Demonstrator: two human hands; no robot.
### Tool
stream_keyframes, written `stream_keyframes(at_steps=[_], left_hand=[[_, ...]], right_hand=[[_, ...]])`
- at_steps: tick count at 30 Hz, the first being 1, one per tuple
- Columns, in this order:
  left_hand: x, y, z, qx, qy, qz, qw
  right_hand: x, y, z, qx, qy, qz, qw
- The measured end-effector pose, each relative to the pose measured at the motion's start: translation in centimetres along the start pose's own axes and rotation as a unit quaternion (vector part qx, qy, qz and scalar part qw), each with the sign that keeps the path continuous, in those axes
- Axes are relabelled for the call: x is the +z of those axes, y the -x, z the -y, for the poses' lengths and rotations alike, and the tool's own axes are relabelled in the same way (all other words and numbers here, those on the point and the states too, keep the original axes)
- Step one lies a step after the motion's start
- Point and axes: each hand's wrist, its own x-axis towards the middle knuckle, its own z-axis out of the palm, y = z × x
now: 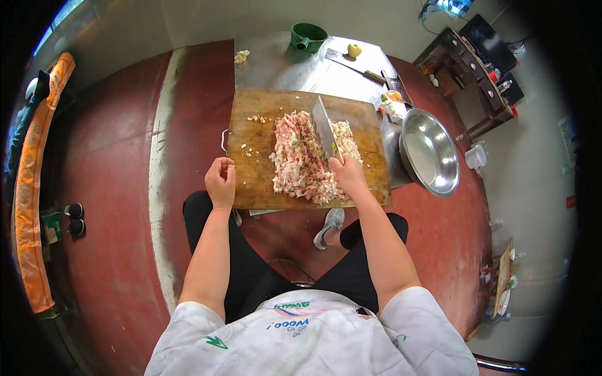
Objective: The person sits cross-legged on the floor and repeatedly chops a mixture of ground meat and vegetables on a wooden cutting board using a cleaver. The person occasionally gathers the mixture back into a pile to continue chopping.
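My right hand (350,176) grips the handle of a broad-bladed cleaver (323,124). Its blade stands on edge in a heap of chopped, pinkish-white minced meat mixture (301,157), pointing away from me. Part of the heap lies to the right of the blade. Under it is a thick wooden cutting board (254,183), with small scraps scattered on its left side. My left hand (221,182) is at the board's near left edge, fingers curled in, with nothing visible in them. Whether it touches the board is unclear.
A metal table (268,70) supports the board. Towards its back are a green plastic container (309,37), a pale round fruit or vegetable (354,50) and a long knife (350,65). A grater (397,87), a plastic packet (393,105) and a large steel bowl (430,152) are at the right.
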Motion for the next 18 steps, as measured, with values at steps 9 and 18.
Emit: stream_keyframes(at_steps=[9, 18], left_hand=[[-0.1, 0.1, 0.5, -0.007, 0.001, -0.003, 1.000], [-0.3, 0.3, 0.5, -0.016, -0.003, -0.003, 1.000]], right_hand=[[0.2, -0.4, -1.5, -0.001, 0.007, -0.009, 1.000], [-1.0, -0.1, 0.1, 0.026, 0.049, -0.011, 0.998]])
